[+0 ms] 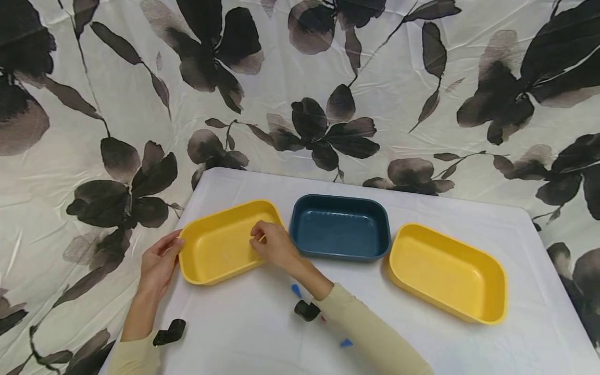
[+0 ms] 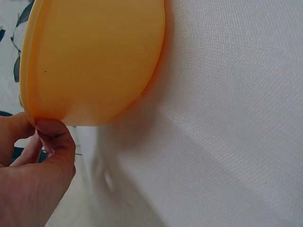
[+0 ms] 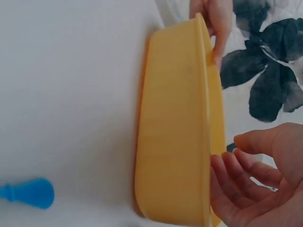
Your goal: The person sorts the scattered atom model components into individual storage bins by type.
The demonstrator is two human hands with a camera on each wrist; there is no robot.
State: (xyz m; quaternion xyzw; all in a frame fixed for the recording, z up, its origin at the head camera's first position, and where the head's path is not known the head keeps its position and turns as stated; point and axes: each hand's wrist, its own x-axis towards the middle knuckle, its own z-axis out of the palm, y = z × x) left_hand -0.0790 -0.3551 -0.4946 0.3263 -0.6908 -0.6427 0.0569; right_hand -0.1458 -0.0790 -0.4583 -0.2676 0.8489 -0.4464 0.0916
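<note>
At the left of the table in the head view is a yellow plastic tray (image 1: 217,234). My left hand (image 1: 159,260) pinches its left rim between thumb and fingers; the left wrist view shows this hand (image 2: 42,151) at the rim's corner. Over the tray's right end is my right hand (image 1: 276,245), fingers bent loosely. In the right wrist view, thumb and fingertips of that hand (image 3: 265,175) stand apart beside the rim, with nothing visible between them. Faint small marks show on the tray's floor, too indistinct to name.
A dark blue tray (image 1: 339,226) stands right of the yellow one, and a second yellow tray (image 1: 447,273) farther right. On the white cloth (image 1: 244,333) lie a blue piece with a flared end (image 3: 35,193), another blue piece (image 1: 346,342) and a red bit partly hidden by the right arm.
</note>
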